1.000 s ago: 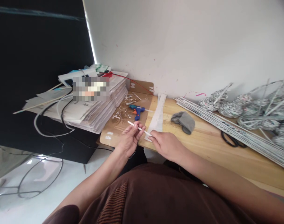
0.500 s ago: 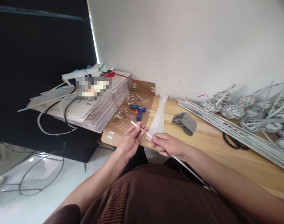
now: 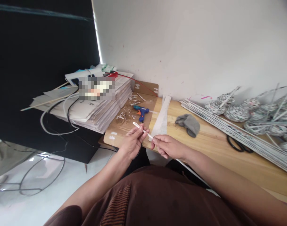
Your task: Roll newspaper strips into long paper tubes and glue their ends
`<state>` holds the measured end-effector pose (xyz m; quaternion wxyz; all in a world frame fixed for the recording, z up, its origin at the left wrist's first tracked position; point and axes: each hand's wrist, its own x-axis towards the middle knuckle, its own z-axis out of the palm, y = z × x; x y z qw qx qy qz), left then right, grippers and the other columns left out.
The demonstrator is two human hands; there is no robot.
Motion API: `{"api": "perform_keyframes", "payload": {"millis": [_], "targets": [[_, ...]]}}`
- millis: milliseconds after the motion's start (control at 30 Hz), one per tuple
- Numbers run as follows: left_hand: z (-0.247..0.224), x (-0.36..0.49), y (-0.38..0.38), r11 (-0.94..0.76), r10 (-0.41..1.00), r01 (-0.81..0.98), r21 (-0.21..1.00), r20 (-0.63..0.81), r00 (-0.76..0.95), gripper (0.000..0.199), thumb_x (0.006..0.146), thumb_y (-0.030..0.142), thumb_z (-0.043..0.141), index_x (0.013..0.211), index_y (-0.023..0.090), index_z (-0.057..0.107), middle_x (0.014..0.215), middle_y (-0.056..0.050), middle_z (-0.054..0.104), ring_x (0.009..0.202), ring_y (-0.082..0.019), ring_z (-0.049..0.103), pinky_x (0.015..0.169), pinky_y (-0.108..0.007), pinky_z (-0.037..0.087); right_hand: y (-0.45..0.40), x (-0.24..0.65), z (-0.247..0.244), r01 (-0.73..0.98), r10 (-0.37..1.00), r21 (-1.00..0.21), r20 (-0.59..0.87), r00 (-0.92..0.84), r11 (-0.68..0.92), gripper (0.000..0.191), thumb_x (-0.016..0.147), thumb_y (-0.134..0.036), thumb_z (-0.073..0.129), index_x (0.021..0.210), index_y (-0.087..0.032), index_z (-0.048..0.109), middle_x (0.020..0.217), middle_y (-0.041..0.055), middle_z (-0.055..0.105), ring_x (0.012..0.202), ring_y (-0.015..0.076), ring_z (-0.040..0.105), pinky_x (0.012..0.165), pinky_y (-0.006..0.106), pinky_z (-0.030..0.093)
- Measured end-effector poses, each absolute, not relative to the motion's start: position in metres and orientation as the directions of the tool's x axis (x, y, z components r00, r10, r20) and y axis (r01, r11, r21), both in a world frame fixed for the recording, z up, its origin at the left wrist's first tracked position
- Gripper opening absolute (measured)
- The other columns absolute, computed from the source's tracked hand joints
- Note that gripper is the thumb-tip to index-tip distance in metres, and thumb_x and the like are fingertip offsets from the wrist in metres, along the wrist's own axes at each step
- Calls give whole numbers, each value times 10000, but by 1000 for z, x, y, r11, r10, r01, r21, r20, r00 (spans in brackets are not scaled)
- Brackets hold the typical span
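A thin white paper tube [image 3: 191, 171] runs diagonally through both hands, over the table's front edge and back under my right forearm. My left hand [image 3: 134, 141] pinches it near its far end, whose flattened tip sticks out past the thumb. Closer to my body, my right hand [image 3: 165, 146] is closed around the same tube, thumb and forefinger on it. Just beyond the hands, a blue glue gun [image 3: 141, 113] rests on brown cardboard [image 3: 118, 129] among paper scraps. White paper strips [image 3: 160, 121] lie to its right.
A tall stack of paper [image 3: 105, 117] with cables on it stands at left. To the right are a grey cloth [image 3: 190, 124], a bundle of long paper tubes [image 3: 237, 135], black scissor handles [image 3: 237, 145] and balls of woven paper cord [image 3: 239, 112]. A wall [image 3: 192, 47] rises behind the table.
The view has shifted slightly. My right hand has moved a little along the tube toward my left hand, and the flattened tip has turned to show a broader face.
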<state>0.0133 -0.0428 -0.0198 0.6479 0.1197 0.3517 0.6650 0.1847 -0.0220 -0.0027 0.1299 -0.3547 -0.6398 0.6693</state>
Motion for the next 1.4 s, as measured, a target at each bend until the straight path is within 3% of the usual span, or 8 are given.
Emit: {"api": "perform_keyframes", "payload": {"millis": [233, 600, 767, 867, 933, 1000, 1133, 1400], "targets": [[-21, 12, -43, 90, 940, -783, 615, -311, -137, 110, 810, 45, 621, 856, 92, 708, 779, -64, 690, 766, -146, 710, 648, -157, 581, -19, 184, -7, 297, 651, -946, -307, -694, -130, 421, 914, -550, 436, 828, -155, 555, 462, -86, 410, 353, 52, 363, 395, 176, 310], [-24, 10, -43, 96, 956, -807, 583, -279, -88, 117, 801, 69, 644, 902, 92, 699, 805, -65, 689, 796, -161, 714, 668, -168, 587, -18, 190, -6, 232, 487, -890, -415, -769, -392, 455, 887, -592, 458, 799, -155, 552, 439, -93, 362, 328, 57, 337, 376, 190, 300], [-22, 5, -42, 49, 938, -812, 582, -305, -162, 104, 815, 45, 614, 870, 85, 691, 798, -75, 696, 780, -163, 716, 668, -174, 590, -13, 204, 18, 566, 548, -824, -481, -684, -17, 531, 902, -632, 371, 864, -163, 617, 502, -46, 445, 381, 75, 393, 416, 210, 333], [-22, 1, -39, 16, 923, -812, 583, -321, -213, 97, 819, 41, 608, 851, 83, 689, 803, -80, 697, 806, -176, 717, 706, -191, 593, -6, 209, 29, 679, 720, -650, -284, -633, 341, 464, 918, -569, 405, 910, -185, 666, 669, 36, 615, 574, 138, 558, 549, 251, 400], [-22, 0, -36, 1, 916, -813, 583, -326, -233, 96, 818, 44, 611, 849, 85, 692, 792, -76, 698, 810, -174, 716, 723, -194, 592, -2, 205, 32, 711, 800, -530, -95, -592, 463, 411, 919, -520, 445, 1040, -193, 661, 797, 71, 677, 694, 183, 607, 622, 281, 413], [-22, 0, -34, -12, 919, -811, 586, -313, -240, 98, 814, 45, 617, 856, 85, 696, 784, -74, 699, 802, -168, 714, 731, -199, 590, -1, 193, 34, 698, 817, -485, 63, -573, 526, 380, 925, -461, 468, 1148, -201, 633, 855, 74, 691, 740, 193, 617, 665, 292, 418], [-23, 4, -31, -36, 935, -810, 586, -267, -235, 111, 795, 46, 637, 872, 86, 706, 789, -69, 703, 723, -116, 691, 698, -177, 575, 1, 157, 42, 560, 713, -452, 325, -620, 694, 242, 923, -375, 514, 954, -230, 705, 886, 54, 654, 855, 180, 593, 780, 288, 421], [-24, 7, -35, -78, 955, -760, 645, -171, -243, 105, 678, 122, 761, 768, 113, 707, 791, -46, 706, 709, -91, 650, 689, -167, 521, 17, 109, 47, 633, 719, -342, 361, -594, 694, 204, 783, -397, 682, 790, -198, 638, 819, 45, 629, 801, 193, 562, 713, 298, 403]]}}
